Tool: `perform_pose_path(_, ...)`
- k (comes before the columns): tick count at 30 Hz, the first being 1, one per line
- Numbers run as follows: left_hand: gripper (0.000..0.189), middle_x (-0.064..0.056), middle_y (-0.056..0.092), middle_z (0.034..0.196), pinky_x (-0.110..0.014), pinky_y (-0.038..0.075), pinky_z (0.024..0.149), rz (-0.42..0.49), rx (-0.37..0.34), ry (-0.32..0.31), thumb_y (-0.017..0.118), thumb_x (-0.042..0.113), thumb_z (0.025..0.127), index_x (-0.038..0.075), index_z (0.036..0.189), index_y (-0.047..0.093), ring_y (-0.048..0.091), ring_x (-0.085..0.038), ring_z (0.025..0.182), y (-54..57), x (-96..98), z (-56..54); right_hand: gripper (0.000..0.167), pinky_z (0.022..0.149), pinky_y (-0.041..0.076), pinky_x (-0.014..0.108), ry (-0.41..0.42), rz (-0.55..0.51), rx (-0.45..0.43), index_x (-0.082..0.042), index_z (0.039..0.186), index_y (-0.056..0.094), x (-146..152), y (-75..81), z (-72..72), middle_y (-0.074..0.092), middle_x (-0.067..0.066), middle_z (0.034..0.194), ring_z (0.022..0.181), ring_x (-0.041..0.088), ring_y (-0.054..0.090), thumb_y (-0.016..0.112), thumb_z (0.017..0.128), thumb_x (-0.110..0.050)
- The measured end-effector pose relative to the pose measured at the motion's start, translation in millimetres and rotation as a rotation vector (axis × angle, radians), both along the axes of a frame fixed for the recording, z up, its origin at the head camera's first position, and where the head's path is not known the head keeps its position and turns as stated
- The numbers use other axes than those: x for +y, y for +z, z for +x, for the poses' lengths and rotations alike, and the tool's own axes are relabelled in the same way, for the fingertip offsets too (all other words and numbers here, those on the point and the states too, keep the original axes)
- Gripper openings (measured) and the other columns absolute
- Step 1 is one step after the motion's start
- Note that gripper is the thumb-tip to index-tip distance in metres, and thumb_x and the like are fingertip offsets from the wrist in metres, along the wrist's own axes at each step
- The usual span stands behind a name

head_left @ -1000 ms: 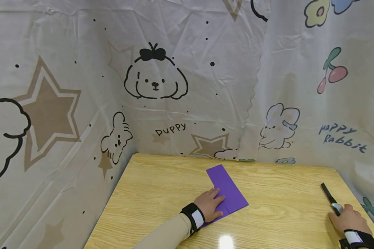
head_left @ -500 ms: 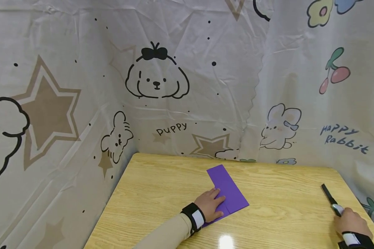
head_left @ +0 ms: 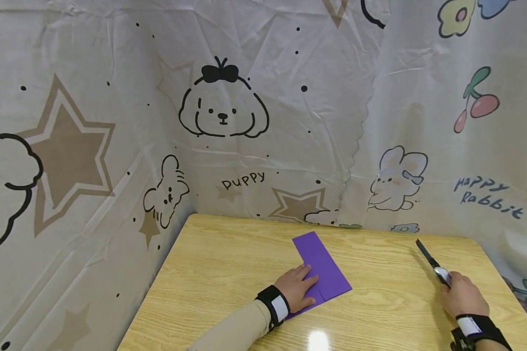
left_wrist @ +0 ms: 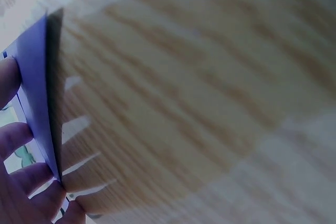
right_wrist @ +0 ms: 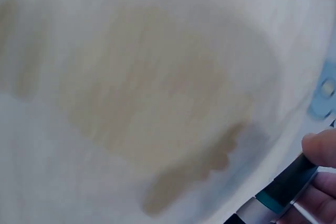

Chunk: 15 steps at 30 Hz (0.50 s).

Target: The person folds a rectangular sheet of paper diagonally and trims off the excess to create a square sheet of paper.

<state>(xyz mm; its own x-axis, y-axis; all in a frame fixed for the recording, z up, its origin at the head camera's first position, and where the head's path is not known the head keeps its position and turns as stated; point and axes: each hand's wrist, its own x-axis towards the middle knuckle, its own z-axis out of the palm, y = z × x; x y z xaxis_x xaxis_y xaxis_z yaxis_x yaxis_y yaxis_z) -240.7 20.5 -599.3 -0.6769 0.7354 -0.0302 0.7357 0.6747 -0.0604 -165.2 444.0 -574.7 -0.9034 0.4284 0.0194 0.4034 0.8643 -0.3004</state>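
Observation:
A purple sheet of paper (head_left: pixel 327 273) lies on the wooden table, with a thin line across its lower part. My left hand (head_left: pixel 293 291) presses on its lower left side, fingers spread. In the left wrist view the purple paper (left_wrist: pixel 34 87) appears edge-on, its outer edge raised over a dark shadow. Over the right side of the table, my right hand (head_left: pixel 465 296) grips a slim black-and-silver knife-like tool (head_left: pixel 441 274), its long black end pointing up and left, away from me. The right wrist view catches the thumb (right_wrist: pixel 320 148) against the tool's dark handle.
The light wooden table (head_left: pixel 228 263) meets a pale printed curtain (head_left: pixel 290 136) at its back and left edges. More curtain hangs past the right edge. A bright light reflection (head_left: pixel 318 340) shows near the front of the table.
My right hand has carried the knife-like tool leftward and farther from me, off the table's right edge area. The left hand and the paper stay in place.

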Motion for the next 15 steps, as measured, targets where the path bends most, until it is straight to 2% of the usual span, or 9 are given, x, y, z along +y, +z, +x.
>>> perform_pose_path(4, 0.060, -0.005, 0.041, 0.150, -0.032, 0.033, 0.110, 0.001, 0.005, 0.002, 0.054, 0.058, 0.093, 0.028, 0.144, 0.048, 0.035, -0.022, 0.140, -1.8, 1.4, 0.8, 0.039, 0.065, 0.048, 0.056, 0.152, 0.044, 0.115, 0.019, 0.114, 0.051, -26.5, 3.4, -9.9, 0.057, 0.033, 0.095, 0.084, 0.050, 0.059, 0.064, 0.084, -0.002)
perform_pose_path(8, 0.061, -0.005, 0.041, 0.150, -0.032, 0.033, 0.110, 0.001, 0.011, 0.001, 0.053, 0.059, 0.093, 0.028, 0.145, 0.048, 0.035, -0.022, 0.140, -4.1, 2.4, 1.1, 0.037, 0.062, 0.049, 0.054, 0.283, 0.083, 0.180, 0.016, 0.113, 0.054, -54.2, 4.8, -16.0, 0.059, 0.030, 0.093, 0.080, 0.045, 0.061, 0.067, 0.083, -0.001)
perform_pose_path(15, 0.061, -0.003, 0.040, 0.151, -0.033, 0.034, 0.110, -0.026, 0.012, 0.021, 0.051, 0.061, 0.092, 0.031, 0.146, 0.046, 0.035, -0.021, 0.140, -1.7, 0.0, 1.3, 0.037, 0.069, 0.051, 0.053, 0.422, 0.093, 0.255, 0.012, 0.114, 0.058, -94.0, 0.4, -26.8, 0.062, 0.024, 0.097, 0.085, 0.040, 0.062, 0.071, 0.082, -0.001)
